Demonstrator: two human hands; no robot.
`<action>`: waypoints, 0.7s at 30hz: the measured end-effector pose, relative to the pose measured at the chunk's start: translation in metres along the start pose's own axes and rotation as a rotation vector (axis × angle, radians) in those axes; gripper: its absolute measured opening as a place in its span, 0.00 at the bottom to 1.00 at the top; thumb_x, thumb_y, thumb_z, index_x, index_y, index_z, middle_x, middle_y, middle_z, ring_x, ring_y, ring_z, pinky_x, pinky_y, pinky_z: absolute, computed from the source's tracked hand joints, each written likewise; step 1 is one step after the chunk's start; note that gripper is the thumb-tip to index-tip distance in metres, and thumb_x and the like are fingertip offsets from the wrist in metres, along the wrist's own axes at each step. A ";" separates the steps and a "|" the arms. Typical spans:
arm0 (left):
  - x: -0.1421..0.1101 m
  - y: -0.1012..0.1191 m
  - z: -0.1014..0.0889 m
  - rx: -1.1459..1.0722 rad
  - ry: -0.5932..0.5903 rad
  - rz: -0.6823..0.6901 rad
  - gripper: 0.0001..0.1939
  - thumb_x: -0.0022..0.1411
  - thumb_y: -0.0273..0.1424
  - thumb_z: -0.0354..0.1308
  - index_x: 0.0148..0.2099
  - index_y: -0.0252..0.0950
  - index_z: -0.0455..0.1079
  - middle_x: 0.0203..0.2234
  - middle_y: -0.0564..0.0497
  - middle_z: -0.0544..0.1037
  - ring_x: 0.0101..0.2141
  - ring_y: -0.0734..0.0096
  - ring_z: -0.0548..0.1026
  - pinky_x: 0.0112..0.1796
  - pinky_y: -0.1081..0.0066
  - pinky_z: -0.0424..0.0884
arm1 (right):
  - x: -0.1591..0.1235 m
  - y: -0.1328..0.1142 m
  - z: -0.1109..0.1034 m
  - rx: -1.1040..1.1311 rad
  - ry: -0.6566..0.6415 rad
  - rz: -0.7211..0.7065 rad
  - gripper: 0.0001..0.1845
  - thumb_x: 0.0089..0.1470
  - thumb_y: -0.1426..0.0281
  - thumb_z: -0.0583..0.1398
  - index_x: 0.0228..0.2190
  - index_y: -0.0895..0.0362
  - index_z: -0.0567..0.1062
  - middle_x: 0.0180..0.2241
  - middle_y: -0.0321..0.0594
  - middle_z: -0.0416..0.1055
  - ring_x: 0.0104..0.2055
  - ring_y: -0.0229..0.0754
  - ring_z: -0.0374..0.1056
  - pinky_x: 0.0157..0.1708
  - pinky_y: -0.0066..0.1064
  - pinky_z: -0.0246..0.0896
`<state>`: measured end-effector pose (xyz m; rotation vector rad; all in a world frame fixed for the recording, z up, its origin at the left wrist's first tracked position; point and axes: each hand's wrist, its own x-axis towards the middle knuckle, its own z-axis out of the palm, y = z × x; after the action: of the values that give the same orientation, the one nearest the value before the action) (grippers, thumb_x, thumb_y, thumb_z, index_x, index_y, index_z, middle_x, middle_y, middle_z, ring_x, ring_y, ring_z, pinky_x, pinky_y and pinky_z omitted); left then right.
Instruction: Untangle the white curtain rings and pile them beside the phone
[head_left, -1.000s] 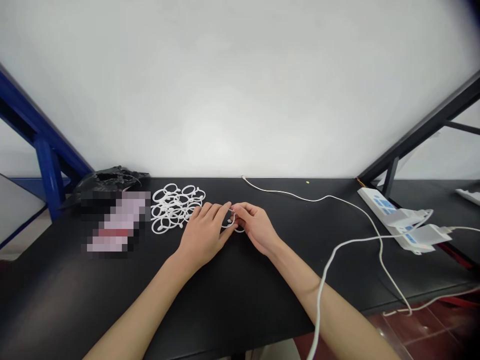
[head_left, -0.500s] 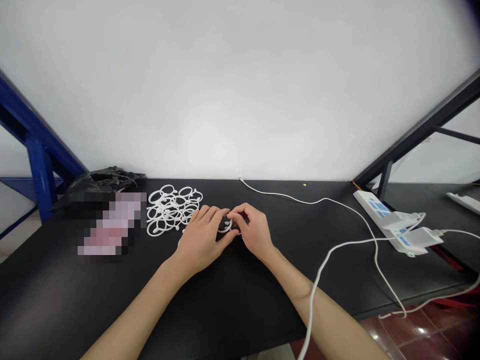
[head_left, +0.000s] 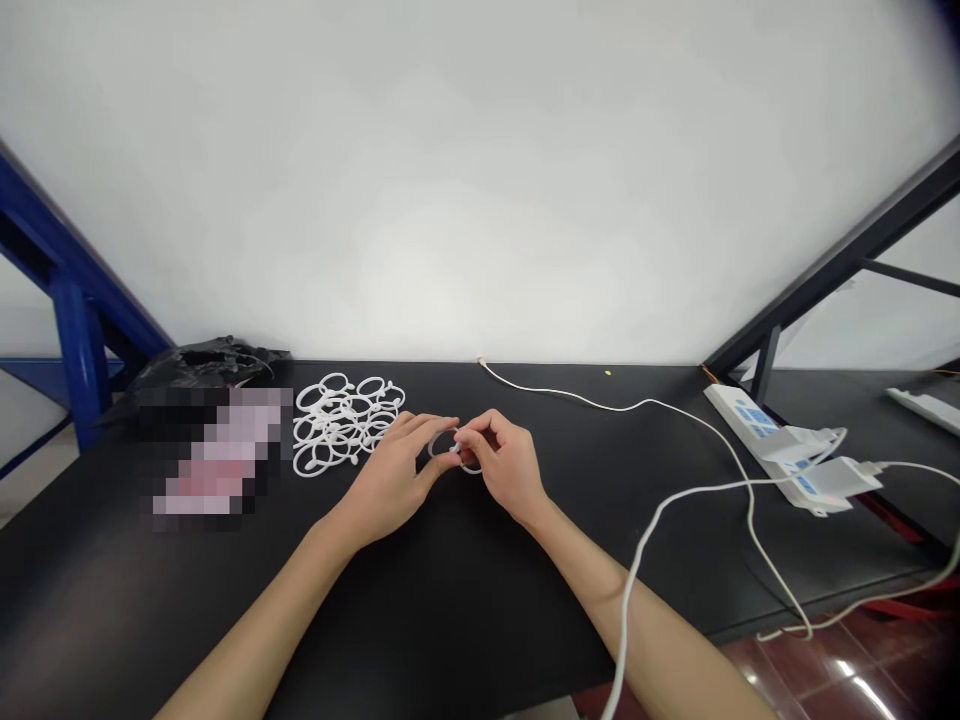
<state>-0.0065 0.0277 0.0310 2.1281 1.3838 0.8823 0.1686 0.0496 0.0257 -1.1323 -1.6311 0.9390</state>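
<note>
Two thin white rings (head_left: 433,446), or parts of one, show between my hands just above the black tabletop; small white knobs mark where the fingertips meet. My left hand (head_left: 401,475) curves around the ring's left side, with its thumb below and fingers above. My right hand (head_left: 506,465) pinches the ring near its knob between thumb and fingertips. Fingers cover much of the ring. Beside my left hand lies a loose pile of similar white rings (head_left: 328,427), several of them overlapping, each with a small knob or tab.
A black plastic bag (head_left: 214,358) and a blurred-out pinkish item (head_left: 225,450) lie at the left. A white power strip (head_left: 742,405) with plugged-in chargers is at the right. A white cable (head_left: 637,560) crosses over my right forearm. Blue frame posts (head_left: 75,330) stand left.
My left hand has shifted slightly left and turned, showing more of the ring between its thumb and fingers. The right hand stays almost in place, still pinching.
</note>
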 end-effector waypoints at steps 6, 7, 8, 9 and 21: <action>0.009 -0.034 -0.010 0.356 0.343 -0.002 0.20 0.68 0.40 0.52 0.56 0.34 0.70 0.50 0.42 0.77 0.51 0.51 0.70 0.54 0.52 0.64 | 0.007 0.003 -0.014 -0.293 0.074 -0.112 0.13 0.63 0.60 0.56 0.35 0.55 0.75 0.32 0.38 0.76 0.32 0.39 0.71 0.36 0.31 0.66; 0.010 -0.042 -0.014 0.408 0.393 -0.032 0.20 0.68 0.40 0.52 0.56 0.34 0.70 0.49 0.41 0.77 0.50 0.50 0.70 0.54 0.52 0.64 | 0.009 0.005 -0.016 -0.354 0.070 -0.114 0.13 0.63 0.61 0.55 0.35 0.55 0.75 0.33 0.38 0.75 0.34 0.39 0.71 0.38 0.32 0.65; 0.010 -0.050 -0.019 0.449 0.422 -0.071 0.21 0.68 0.40 0.51 0.56 0.34 0.70 0.50 0.41 0.77 0.50 0.48 0.70 0.53 0.52 0.64 | 0.010 0.007 -0.019 -0.415 0.060 -0.113 0.12 0.64 0.61 0.55 0.34 0.55 0.74 0.34 0.39 0.75 0.36 0.41 0.70 0.40 0.33 0.65; 0.011 -0.057 -0.024 0.481 0.450 -0.109 0.21 0.67 0.40 0.51 0.56 0.33 0.70 0.50 0.41 0.77 0.50 0.47 0.69 0.52 0.51 0.65 | 0.011 0.009 -0.020 -0.474 0.043 -0.107 0.12 0.64 0.62 0.55 0.35 0.55 0.74 0.36 0.40 0.75 0.38 0.42 0.70 0.42 0.35 0.65; 0.012 -0.074 -0.035 0.638 0.413 -0.261 0.25 0.68 0.43 0.50 0.58 0.33 0.70 0.52 0.37 0.76 0.53 0.38 0.66 0.47 0.48 0.63 | 0.006 0.003 -0.022 -0.719 -0.331 -0.141 0.31 0.49 0.47 0.66 0.47 0.55 0.75 0.47 0.45 0.70 0.49 0.50 0.63 0.53 0.46 0.61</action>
<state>-0.0746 0.0694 0.0092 2.1784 2.3541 0.8859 0.1891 0.0577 0.0305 -1.3441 -2.3945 0.4573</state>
